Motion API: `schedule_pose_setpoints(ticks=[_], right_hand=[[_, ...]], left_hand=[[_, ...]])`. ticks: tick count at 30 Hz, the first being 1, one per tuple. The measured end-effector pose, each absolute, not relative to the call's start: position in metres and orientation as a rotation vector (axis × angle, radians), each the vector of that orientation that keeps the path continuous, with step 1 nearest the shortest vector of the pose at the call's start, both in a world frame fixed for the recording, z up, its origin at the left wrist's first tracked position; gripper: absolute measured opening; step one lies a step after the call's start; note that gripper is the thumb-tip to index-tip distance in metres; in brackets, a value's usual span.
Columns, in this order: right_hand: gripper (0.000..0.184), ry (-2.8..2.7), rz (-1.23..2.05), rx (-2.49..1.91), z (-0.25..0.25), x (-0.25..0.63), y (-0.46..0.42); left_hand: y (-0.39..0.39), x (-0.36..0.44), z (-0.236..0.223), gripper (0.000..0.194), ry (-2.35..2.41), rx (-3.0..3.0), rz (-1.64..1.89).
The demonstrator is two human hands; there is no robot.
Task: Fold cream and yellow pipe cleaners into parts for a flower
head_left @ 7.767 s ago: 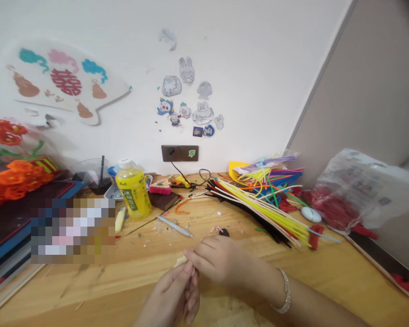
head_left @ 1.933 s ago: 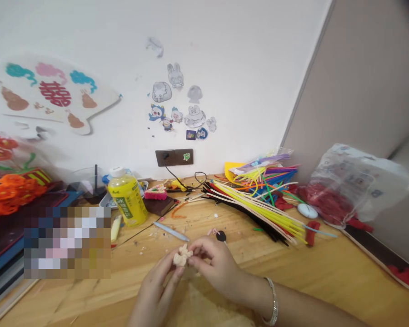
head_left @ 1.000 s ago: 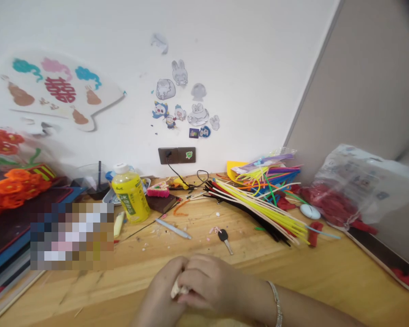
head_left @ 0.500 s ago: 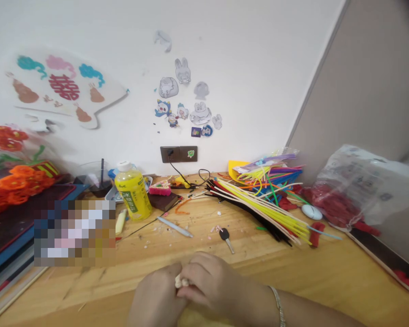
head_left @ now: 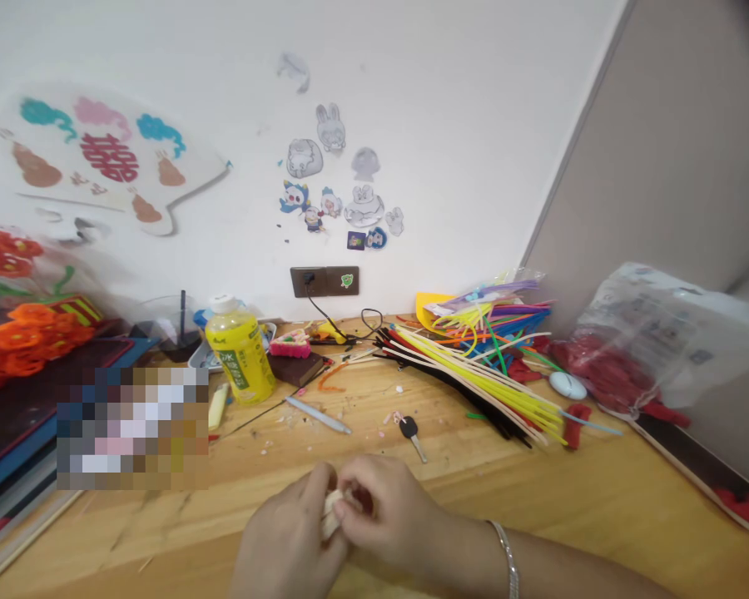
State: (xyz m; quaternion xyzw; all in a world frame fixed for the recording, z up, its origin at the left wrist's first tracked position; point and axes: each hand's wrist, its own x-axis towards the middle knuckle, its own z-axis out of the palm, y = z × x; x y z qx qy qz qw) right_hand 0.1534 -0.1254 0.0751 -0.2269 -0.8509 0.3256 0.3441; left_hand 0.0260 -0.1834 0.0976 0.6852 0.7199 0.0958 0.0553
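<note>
Both of my hands meet low over the wooden desk [head_left: 599,516]. My left hand [head_left: 284,541] and my right hand [head_left: 393,516] are closed together around a small cream fuzzy piece [head_left: 332,509], probably bent pipe cleaner. Only a bit of it shows between the fingers. A silver bracelet [head_left: 505,557] circles my right wrist. A key with a black head [head_left: 410,433] lies on the desk just beyond my hands.
A heap of coloured pipe cleaners [head_left: 480,366] spreads at the back right, beside a plastic bag of red material [head_left: 637,349]. A yellow drink bottle [head_left: 234,353], a pale blue tool [head_left: 318,414], orange fuzzy flowers [head_left: 18,341] and stacked books sit left. Wall socket [head_left: 324,281] with cable behind.
My hands pulled closer together and lower, closing over the cream piece that was held up in the fingertips two seconds ago. The key, earlier behind my fingers, now shows.
</note>
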Motion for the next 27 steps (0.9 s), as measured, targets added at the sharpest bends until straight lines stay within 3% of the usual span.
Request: schedule_pose_setpoints(ticks=[4, 10, 14, 20, 24, 27], right_hand=[[0.002, -2.05, 1.13, -0.644, 0.08, 0.153, -0.126], [0.009, -2.019, 1.257, -0.687, 0.084, 0.153, -0.122], [0.019, -2.242, 1.033, -0.463, 0.09, 0.158, -0.12], [0.011, -2.486, 0.596, -0.367, 0.089, 0.16, -0.118], [0.018, -2.61, 0.206, -0.123, 0.082, 0.157, -0.118], [0.019, -2.582, 0.175, -0.082, 0.085, 0.156, -0.12]], left_hand=[[-0.186, 0.024, 0.092, 0.013, 2.139, 2.218, 0.292], [-0.183, 0.023, 0.092, 0.019, 2.118, 2.192, 0.315], [-0.182, 0.02, 0.094, 0.022, 2.071, 2.099, 0.334], [-0.181, 0.02, 0.091, 0.014, 2.056, 1.96, 0.46], [-0.18, 0.019, 0.085, 0.019, 2.021, 1.97, 0.48], [-0.179, 0.017, 0.082, 0.023, 1.986, 1.95, 0.448]])
